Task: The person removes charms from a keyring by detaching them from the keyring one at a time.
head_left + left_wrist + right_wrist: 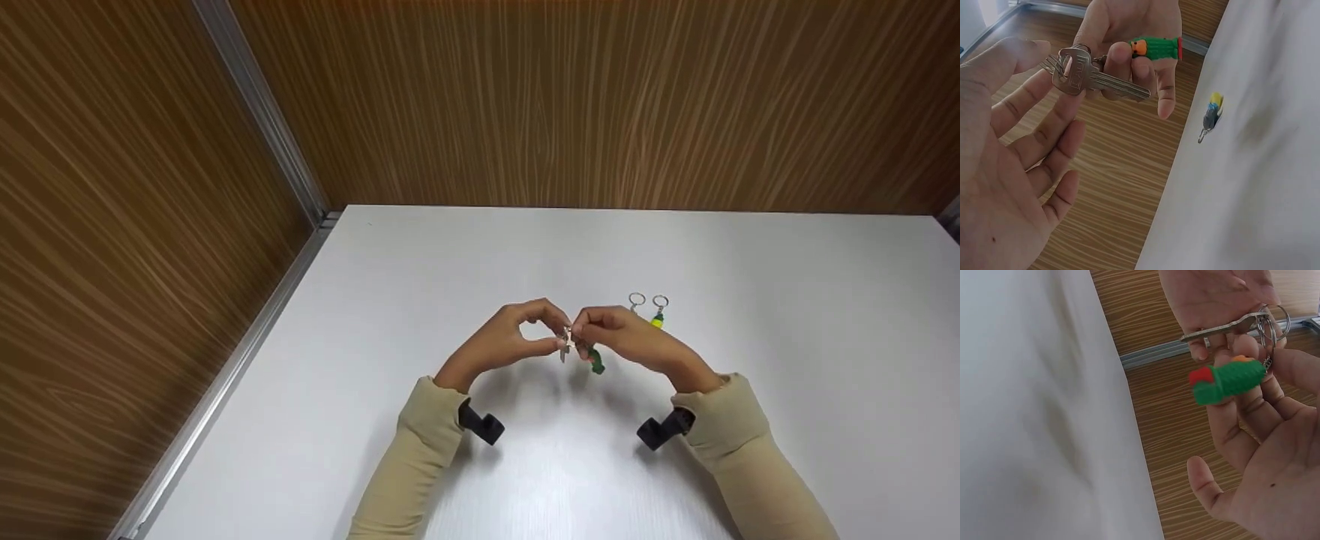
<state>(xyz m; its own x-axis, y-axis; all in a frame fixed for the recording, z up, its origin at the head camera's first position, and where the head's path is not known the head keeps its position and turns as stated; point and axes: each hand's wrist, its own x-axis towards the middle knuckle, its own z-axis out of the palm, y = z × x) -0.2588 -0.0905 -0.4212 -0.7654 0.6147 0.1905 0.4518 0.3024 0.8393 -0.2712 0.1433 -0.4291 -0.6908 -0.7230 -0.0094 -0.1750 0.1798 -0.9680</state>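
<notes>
Both hands meet above the white table (pixel 750 262) in the head view: your left hand (pixel 517 339) and right hand (pixel 626 337) pinch a small metal bundle between their fingertips, with a green charm (pixel 596 362) dangling under the right. Just behind the right hand lie two more keyrings (pixel 648 302) on the table, one with a yellow charm (pixel 657 321). Wooden walls enclose the table on the left and at the back.

From the left wrist, detail appears that the head view blurs — your left thumb and forefinger hold the bow of a silver key (pixel 1092 76), its blade pointing towards the right hand, which carries the green charm on its fingers.

From the right wrist, the key ring (pixel 1273 322) shows — it links key and charm, pinched by the right fingertips.
</notes>
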